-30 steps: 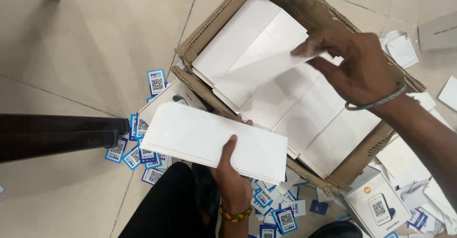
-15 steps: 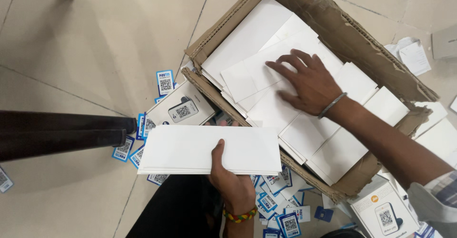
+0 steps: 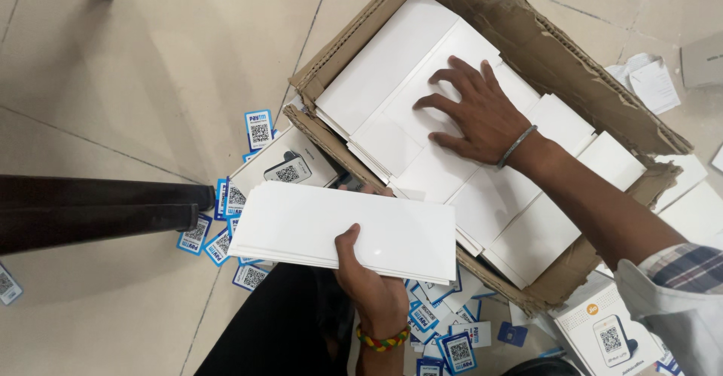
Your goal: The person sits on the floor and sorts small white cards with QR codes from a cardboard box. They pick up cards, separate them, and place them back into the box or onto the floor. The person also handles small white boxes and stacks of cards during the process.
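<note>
The left hand (image 3: 370,282) holds a stack (image 3: 343,229) of smooth, flat white cards. The stack is a long rectangle, and its long side runs left to right, tipped down a little on the right. The thumb lies on top and the fingers curl under, gripping it just above the floor (image 3: 135,75). The right hand (image 3: 474,112) lies flat, fingers spread and loose, pressing on white cards (image 3: 392,67) in a rough, torn brown box (image 3: 527,37). Small blue and white stickers (image 3: 259,129) lie on the shiny floor.

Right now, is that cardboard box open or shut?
Open: the cardboard box has its flaps spread, with white sheets exposed under the right hand.
</note>
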